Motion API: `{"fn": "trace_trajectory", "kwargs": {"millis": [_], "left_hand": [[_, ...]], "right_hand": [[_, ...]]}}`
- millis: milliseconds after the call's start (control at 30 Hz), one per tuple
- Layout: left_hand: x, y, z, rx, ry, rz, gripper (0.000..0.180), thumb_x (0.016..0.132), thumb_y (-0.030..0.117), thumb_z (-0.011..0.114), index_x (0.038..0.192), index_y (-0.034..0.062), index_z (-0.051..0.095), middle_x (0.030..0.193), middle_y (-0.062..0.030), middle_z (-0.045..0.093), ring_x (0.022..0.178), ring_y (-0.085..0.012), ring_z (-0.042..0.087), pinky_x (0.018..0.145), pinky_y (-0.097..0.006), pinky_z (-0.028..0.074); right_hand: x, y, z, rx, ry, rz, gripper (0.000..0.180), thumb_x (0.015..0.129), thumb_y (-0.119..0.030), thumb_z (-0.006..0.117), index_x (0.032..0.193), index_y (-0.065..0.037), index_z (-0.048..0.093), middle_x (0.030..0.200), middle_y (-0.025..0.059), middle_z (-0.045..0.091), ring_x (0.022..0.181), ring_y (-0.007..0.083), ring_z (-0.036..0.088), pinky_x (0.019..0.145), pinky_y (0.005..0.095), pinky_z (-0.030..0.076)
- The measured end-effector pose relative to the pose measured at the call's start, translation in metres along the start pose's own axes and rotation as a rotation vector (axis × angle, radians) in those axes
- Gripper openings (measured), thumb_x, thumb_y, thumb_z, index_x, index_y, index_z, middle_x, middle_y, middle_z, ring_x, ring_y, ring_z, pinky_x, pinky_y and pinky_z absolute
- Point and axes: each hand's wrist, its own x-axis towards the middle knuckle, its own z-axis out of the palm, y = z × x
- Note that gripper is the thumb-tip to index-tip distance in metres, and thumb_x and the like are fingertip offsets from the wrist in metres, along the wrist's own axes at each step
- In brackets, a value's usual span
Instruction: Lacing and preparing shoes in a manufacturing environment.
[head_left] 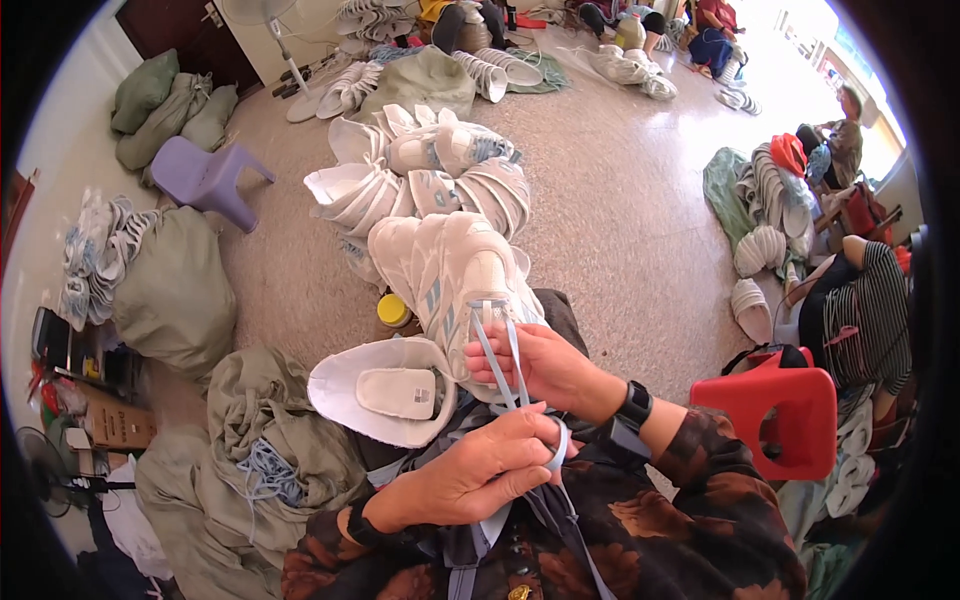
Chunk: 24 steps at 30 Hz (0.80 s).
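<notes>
A pale shoe upper (478, 265) with light blue trim lies over my lap, toe away from me. Light blue shoelace (516, 378) runs from its front eyelets toward me in two strands. My right hand (545, 368) has its fingers curled around the strands, close to the upper. Nearer my body, my left hand (490, 462) is closed on the shoelace, with a loop round its fingers and loose ends hanging below. Beside my left wrist sits another white upper (335, 385), opening up, a tongue-shaped pad inside.
Stacked shoe uppers (430, 180) extend ahead of me. A bundle of blue laces (270, 472) rests on green cloth (255, 395) at left. A purple chair (205, 175) stands far left, a red plastic stool (790, 400) at right. Several people sit near other piles.
</notes>
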Motion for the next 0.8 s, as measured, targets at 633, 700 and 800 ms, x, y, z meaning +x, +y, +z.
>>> {"fn": "trace_trajectory", "kwargs": {"millis": [633, 700, 800], "left_hand": [[-0.001, -0.08, -0.036, -0.033, 0.667, -0.387, 0.019, 0.101, 0.017, 0.057, 0.107, -0.0012, 0.06, 0.103, -0.0109, 0.068, 0.094, -0.0187, 0.065, 0.088, -0.03, 0.049], [0.005, -0.09, -0.034, -0.253, 0.682, -0.364, 0.023, 0.102, 0.017, 0.057, 0.115, -0.0014, 0.057, 0.102, -0.0119, 0.069, 0.092, -0.0187, 0.066, 0.087, -0.031, 0.05], [0.012, -0.086, -0.031, -0.317, 0.676, -0.415, 0.04, 0.101, 0.019, 0.059, 0.131, -0.0014, 0.043, 0.11, -0.0201, 0.068, 0.097, -0.0217, 0.067, 0.088, -0.035, 0.052]], "right_hand": [[-0.022, 0.021, -0.018, -0.233, -0.091, -0.09, 0.024, 0.102, -0.027, 0.055, 0.101, -0.007, 0.066, 0.079, -0.0042, 0.059, 0.065, 0.0025, 0.05, 0.056, 0.0195, 0.038], [-0.026, 0.025, -0.015, -0.354, -0.133, -0.093, 0.025, 0.103, -0.028, 0.054, 0.102, -0.006, 0.066, 0.079, -0.0039, 0.059, 0.066, 0.0028, 0.051, 0.057, 0.0201, 0.04], [-0.04, 0.031, -0.004, -0.755, -0.422, -0.092, 0.027, 0.105, -0.026, 0.048, 0.101, -0.003, 0.062, 0.077, 0.0011, 0.06, 0.072, 0.0113, 0.059, 0.067, 0.0273, 0.05]]}}
